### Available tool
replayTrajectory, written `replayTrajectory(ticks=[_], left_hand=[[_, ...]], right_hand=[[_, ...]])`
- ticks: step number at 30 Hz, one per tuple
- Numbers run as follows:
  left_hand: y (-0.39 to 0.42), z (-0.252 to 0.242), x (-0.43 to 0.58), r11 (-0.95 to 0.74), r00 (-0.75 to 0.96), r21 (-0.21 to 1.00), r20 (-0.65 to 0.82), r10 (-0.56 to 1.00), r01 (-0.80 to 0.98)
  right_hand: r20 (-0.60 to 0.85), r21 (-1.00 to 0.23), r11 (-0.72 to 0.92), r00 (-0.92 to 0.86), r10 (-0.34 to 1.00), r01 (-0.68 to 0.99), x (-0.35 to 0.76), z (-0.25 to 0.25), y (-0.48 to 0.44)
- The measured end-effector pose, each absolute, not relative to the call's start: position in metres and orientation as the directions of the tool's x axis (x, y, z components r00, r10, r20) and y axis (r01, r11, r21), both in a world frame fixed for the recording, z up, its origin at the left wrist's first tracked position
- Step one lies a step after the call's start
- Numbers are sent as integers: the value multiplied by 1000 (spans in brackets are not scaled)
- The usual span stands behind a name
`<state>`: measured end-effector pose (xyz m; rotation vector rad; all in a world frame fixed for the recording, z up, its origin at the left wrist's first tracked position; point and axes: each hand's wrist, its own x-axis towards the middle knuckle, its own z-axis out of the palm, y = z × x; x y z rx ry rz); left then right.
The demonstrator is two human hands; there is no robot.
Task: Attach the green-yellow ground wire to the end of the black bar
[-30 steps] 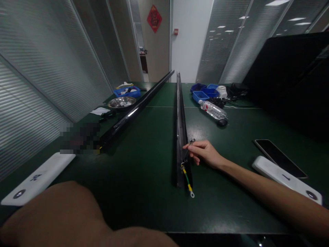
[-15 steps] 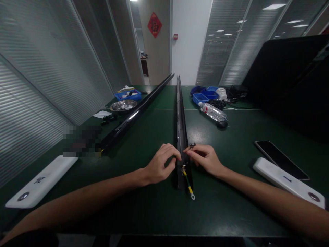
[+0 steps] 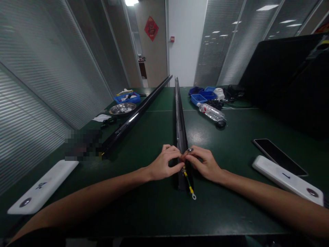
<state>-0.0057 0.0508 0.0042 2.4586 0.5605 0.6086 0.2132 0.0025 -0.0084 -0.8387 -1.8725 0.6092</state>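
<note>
A long black rail [image 3: 181,132] runs away from me down the middle of the table. At its near end a green-and-yellow wire [image 3: 189,185] with a ring terminal hangs from a small metal fastener. My left hand [image 3: 166,164] is closed at the rail from the left, thumb and fingers pinching around the fastener; what lies between the fingertips is hidden. My right hand [image 3: 205,163] is closed on the right side, pinching a small shiny metal piece [image 3: 190,150] whose rounded end sticks up above the fingers. The fingertips of both hands meet over the rail.
A second black rail [image 3: 133,118] lies slantwise on the left. White numbered devices [image 3: 43,187] lie at both sides, with a phone [image 3: 279,156] at right. Farther back are a plastic bottle [image 3: 212,112], blue bins [image 3: 198,99] and a metal bowl [image 3: 122,108].
My left thumb and fingers have moved right onto the fastener. My right hand has tipped the metal piece lower, and its fingertips have come closer to the left ones. The view has shifted slightly.
</note>
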Motion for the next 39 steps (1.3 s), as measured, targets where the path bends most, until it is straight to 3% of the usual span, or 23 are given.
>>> replayTrajectory(ticks=[10,39], left_hand=[[52,3,-5,-776,828,578,284,483,254],[52,0,-6,-783,838,577,290,462,232]], right_hand=[[536,-756,628,-376,756,185,214,-8,9],[491,-779,592,-387,780,205,216,-5,4]])
